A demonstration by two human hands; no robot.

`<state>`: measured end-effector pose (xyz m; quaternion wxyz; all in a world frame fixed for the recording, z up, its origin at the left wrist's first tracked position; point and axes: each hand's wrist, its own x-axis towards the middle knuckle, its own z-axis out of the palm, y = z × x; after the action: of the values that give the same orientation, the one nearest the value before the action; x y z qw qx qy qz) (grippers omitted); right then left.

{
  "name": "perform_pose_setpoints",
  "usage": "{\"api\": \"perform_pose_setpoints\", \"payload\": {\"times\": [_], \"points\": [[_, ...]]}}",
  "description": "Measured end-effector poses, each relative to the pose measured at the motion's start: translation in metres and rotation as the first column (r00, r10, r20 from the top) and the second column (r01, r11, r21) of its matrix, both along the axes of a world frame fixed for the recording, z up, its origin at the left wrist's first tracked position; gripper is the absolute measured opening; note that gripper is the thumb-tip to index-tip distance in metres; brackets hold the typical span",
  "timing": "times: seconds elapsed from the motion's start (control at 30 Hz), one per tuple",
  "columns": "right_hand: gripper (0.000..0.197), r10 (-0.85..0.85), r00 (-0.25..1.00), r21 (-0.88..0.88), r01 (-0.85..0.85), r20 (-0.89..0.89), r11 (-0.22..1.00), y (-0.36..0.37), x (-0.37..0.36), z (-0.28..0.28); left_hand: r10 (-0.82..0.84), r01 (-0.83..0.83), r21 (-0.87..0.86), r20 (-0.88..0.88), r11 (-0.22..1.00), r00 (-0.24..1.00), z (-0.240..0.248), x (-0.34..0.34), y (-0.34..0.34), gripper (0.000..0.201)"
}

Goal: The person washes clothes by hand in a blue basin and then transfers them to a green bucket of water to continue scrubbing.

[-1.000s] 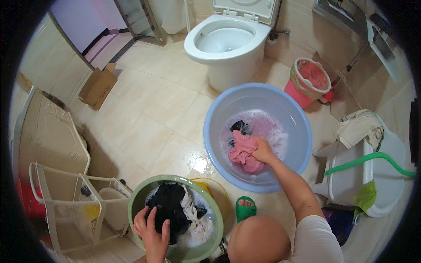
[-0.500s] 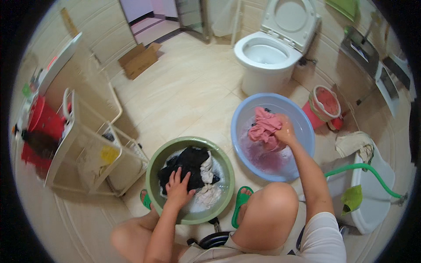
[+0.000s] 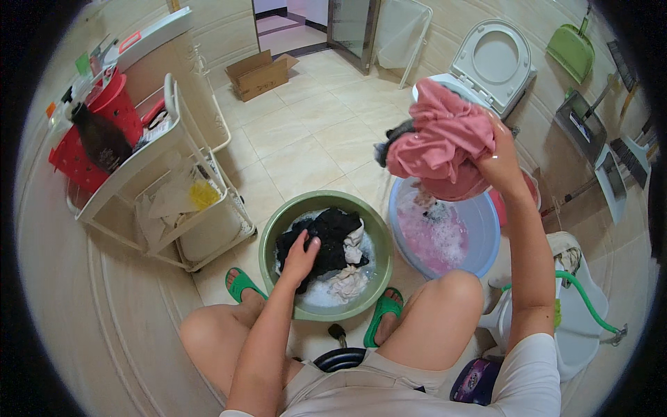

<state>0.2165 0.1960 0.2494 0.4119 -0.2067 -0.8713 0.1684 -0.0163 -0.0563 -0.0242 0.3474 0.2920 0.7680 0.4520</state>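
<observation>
My right hand (image 3: 500,158) is closed on a wet, bunched pink garment (image 3: 445,139), lifted above the blue basin (image 3: 406,260). A dark piece of cloth (image 3: 394,137) pokes out of the bundle's left side. Pinkish, sudsy water (image 3: 434,236) fills the blue basin. In the green basin (image 3: 266,236), between my feet, a black garment (image 3: 337,226) lies in foamy water with white cloth (image 3: 347,281) beside it. My left hand (image 3: 301,257) rests against the black garment, thumb and fingers apart; its fingertips are partly hidden.
On the left stands a white rack (image 3: 121,187) carrying a red basket (image 3: 114,97) and a dark bottle (image 3: 101,139). A toilet (image 3: 497,62) is behind the pink garment. A cardboard box (image 3: 257,78) lies far back. A green hose (image 3: 590,299) crosses a white tub (image 3: 580,340) at right.
My right hand has raised the pink garment out of the blue basin, with dark cloth along. My left hand stays at the black garment, its spread fingers turned sideways. The view has shifted.
</observation>
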Motion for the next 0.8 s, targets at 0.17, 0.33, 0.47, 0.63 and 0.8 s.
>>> {"api": "perform_pose_setpoints", "payload": {"times": [0.17, 0.33, 0.47, 0.63, 0.8], "points": [[0.046, 0.206, 0.977, -0.292, -0.214, -0.057, 0.932, -0.051, -0.055, 0.014, 0.241, -0.386, 0.098, 0.635, 0.917, 0.734, -0.007, -0.024, -0.014, 0.07], [0.045, 0.358, 0.933, -0.56, -0.319, -0.042, 0.765, -0.088, -0.108, -0.042, 0.258, -0.447, 0.073, 0.729, 0.892, 0.634, -0.015, -0.032, -0.019, 0.074], [0.046, 0.39, 0.905, -0.511, -0.258, 0.169, 0.82, -0.107, -0.14, -0.125, 0.227, -0.542, 0.13, 0.809, 0.83, 0.541, -0.009, -0.034, -0.024, 0.072], [0.067, 0.458, 0.666, -0.388, -0.263, 0.589, 0.883, -0.103, -0.137, -0.182, 0.284, -0.572, 0.21, 0.704, 0.793, 0.651, 0.001, -0.008, -0.007, 0.061], [0.059, 0.633, 0.551, -0.487, -0.408, 0.543, 0.772, -0.064, -0.126, -0.133, 0.42, -0.35, 0.275, -0.258, 0.895, 0.87, 0.026, 0.013, -0.004, 0.054]]}}
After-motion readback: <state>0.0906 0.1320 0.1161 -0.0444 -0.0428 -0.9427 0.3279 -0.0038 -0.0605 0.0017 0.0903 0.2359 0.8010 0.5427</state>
